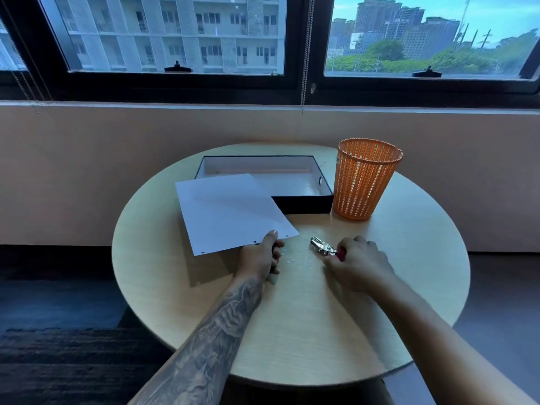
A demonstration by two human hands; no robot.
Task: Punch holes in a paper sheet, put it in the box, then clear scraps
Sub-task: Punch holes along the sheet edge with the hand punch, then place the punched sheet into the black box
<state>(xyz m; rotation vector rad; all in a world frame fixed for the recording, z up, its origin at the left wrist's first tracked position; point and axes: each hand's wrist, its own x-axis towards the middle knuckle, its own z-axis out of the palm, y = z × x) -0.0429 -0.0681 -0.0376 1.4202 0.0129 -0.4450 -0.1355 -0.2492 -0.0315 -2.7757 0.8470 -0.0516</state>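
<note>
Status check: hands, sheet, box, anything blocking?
Left hand holds punched sheet by its near edge. Right hand on hole punch. Box open, unobstructed. Scraps on table.

A round, pale wood-grain table (292,331) stands before a beige wall (87,171) beneath two dark-framed windows (175,33), where a bead cord (305,54) hangs between the panes. Outside, a white balconied apartment block (163,27) fills the left view; distant towers (403,27) and green trees (409,58) sit under blue daylight at right. Dark flooring (58,331) surrounds the table.
</note>
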